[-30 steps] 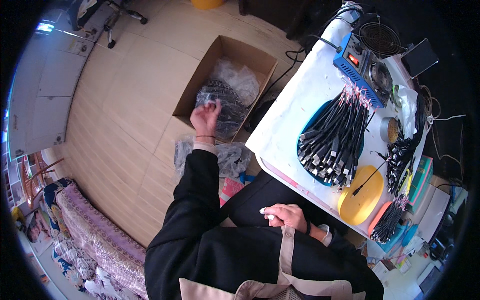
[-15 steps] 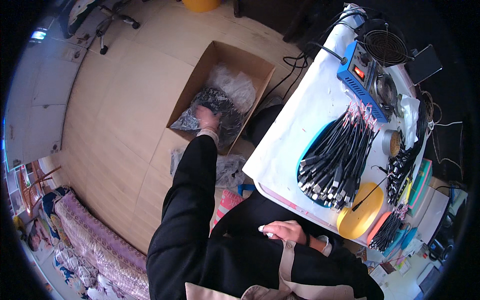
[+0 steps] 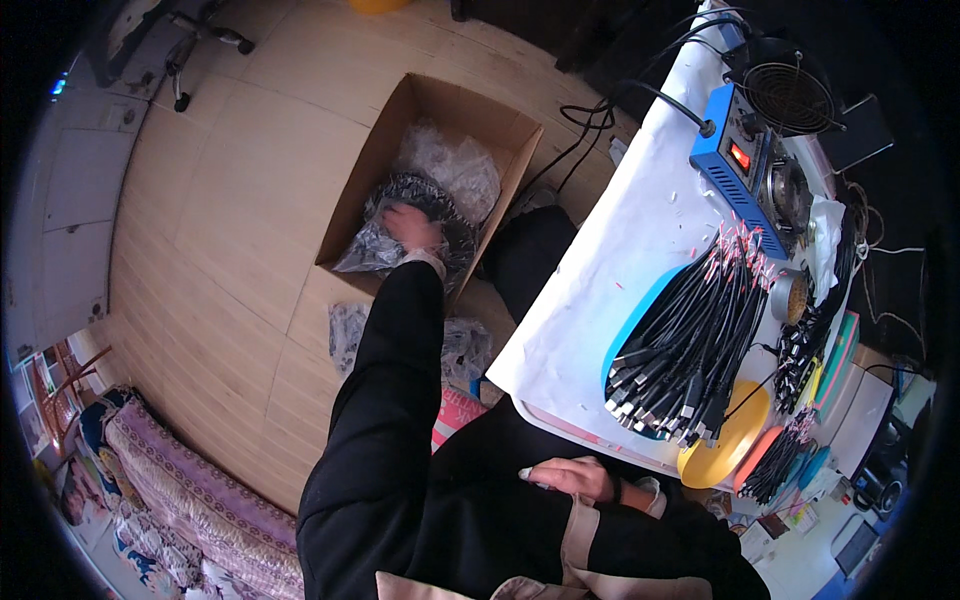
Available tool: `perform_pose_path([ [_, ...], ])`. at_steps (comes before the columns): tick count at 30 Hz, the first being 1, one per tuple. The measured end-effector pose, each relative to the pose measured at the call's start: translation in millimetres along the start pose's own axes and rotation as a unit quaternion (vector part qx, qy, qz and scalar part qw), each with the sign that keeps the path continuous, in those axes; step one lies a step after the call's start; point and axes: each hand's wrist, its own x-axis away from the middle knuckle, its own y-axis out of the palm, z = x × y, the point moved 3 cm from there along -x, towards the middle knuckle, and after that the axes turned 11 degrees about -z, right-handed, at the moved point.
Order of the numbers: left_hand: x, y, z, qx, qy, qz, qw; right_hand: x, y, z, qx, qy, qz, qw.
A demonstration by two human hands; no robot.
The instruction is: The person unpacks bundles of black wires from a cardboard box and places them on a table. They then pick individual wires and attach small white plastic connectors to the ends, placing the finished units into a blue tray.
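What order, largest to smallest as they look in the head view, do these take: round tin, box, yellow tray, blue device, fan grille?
1. Box
2. Blue device
3. Yellow tray, partly hidden by cables, and fan grille: too close to rank
4. Round tin

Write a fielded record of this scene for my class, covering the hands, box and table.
Left hand: inside open brown cardboard box, at a black bundle with clear plastic
Right hand: by the lap; something small and white at fingertips, unclear what
Box: also holds crumpled clear wrapping
White-covered table: blue tray bearing black silver-ended cables; yellow oval dish; blue boxy device, red switch
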Motion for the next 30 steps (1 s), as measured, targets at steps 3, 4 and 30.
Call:
perform_pose_path([
  [3, 1.6, -4.1, 4.4, 0.048, -0.041, 0.011, 0.998, -1.1, 0.6, -0.1, 0.003, 0.01, -0.023, 1.0],
  [4, 1.6, -5.2, 5.9, 0.056, -0.028, 0.027, 0.998, -1.5, 0.8, 0.0, -0.004, 0.016, -0.031, 0.999],
  [30, -52.0, 15.9, -103.9, 0.615, 0.165, -0.263, 0.725, -3.1, 2.0, -4.0, 0.019, -0.041, 0.005, 0.999],
])
